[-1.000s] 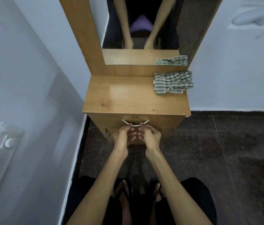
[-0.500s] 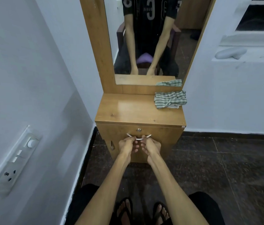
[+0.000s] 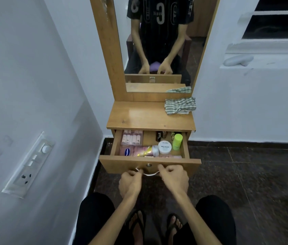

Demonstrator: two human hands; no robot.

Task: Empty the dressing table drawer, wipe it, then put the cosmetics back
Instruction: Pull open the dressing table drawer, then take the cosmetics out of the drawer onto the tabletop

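- Below the tabletop, the drawer (image 3: 150, 162) stands pulled out toward my knees, its wooden front panel past the table's edge on both sides.
- My left hand (image 3: 130, 183) curls round the left end of the curved metal handle (image 3: 148, 173); my right hand (image 3: 173, 177) pinches the right end. Both grip it firmly.
- Inside the drawer the cosmetics lie close together: a flat pack of pink tubes (image 3: 132, 138) at the back left, a pink bottle (image 3: 139, 151) lying on its side along the front, a round white jar (image 3: 164, 147) beside it, and a bright green tube (image 3: 177, 141) upright by the right wall. Small dark items at the back are too shadowed to tell.
- On the dressing table (image 3: 139, 117), smooth glossy wood, a crumpled green-checked cloth (image 3: 180, 105) sits at the back right corner, just beneath the mirror (image 3: 159, 41).
- A white wall with a switch panel (image 3: 29, 164) runs close on the left; dark speckled floor tiles (image 3: 245, 174) lie open on the right.
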